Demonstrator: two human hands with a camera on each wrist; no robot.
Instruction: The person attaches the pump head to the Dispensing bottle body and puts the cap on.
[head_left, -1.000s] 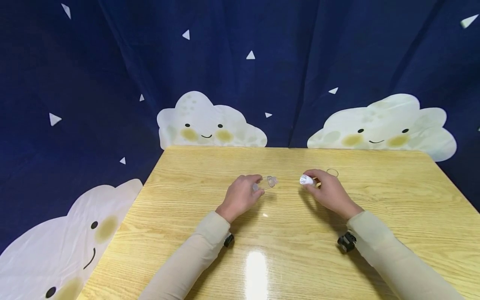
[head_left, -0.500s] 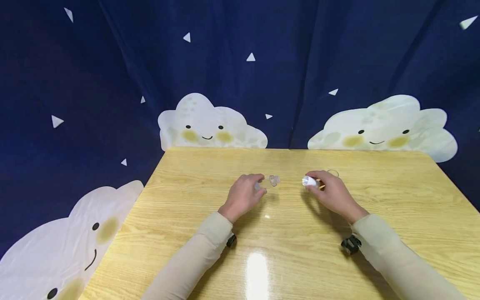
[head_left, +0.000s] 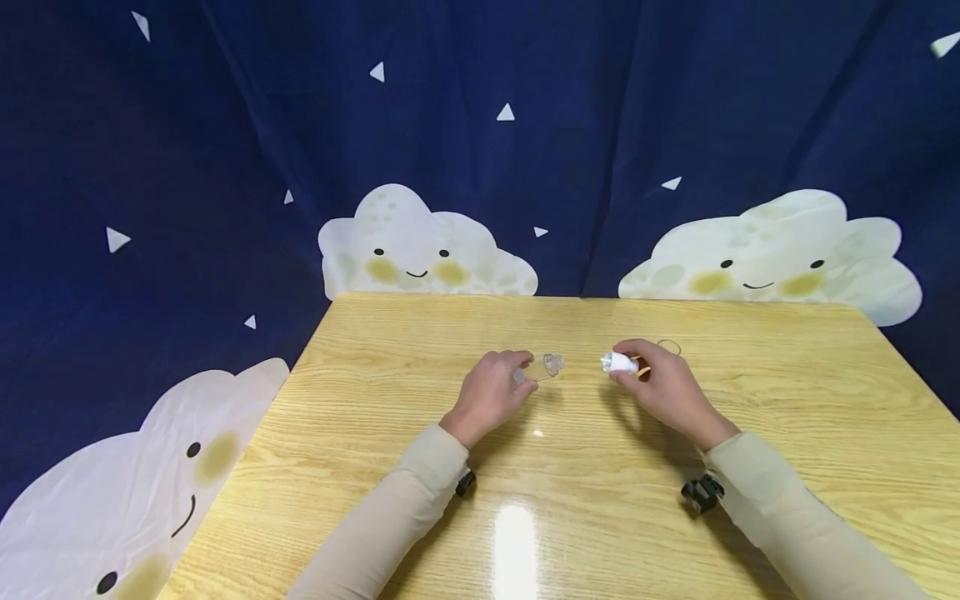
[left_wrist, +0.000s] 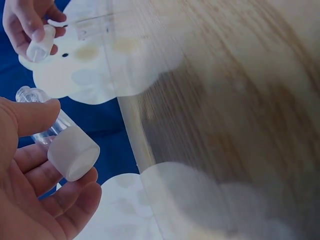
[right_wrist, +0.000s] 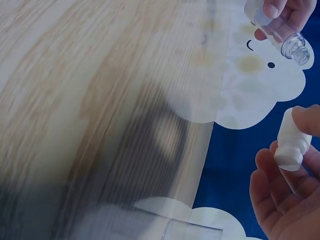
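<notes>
My left hand (head_left: 487, 393) holds a small clear bottle (head_left: 553, 364) above the table, its bare threaded neck pointing right. The left wrist view shows the bottle's white base (left_wrist: 74, 153) between thumb and fingers. Across a narrow gap, my right hand (head_left: 671, 392) pinches a white pump top (head_left: 621, 362) between thumb and fingers. Its hollow end faces the bottle neck, and the two parts are apart. In the right wrist view the pump top (right_wrist: 292, 140) is partly covered by the thumb.
A clear, cap-like cylinder (right_wrist: 195, 230) lies on the wooden table (head_left: 585, 517); its round rim (head_left: 669, 342) shows just behind the right hand. At the table's far edge hangs a dark blue curtain (head_left: 577, 150) with printed clouds.
The pump top has turned so its hollow end points more to the left. Both hands have shifted slightly right in view, and their holds are unchanged.
</notes>
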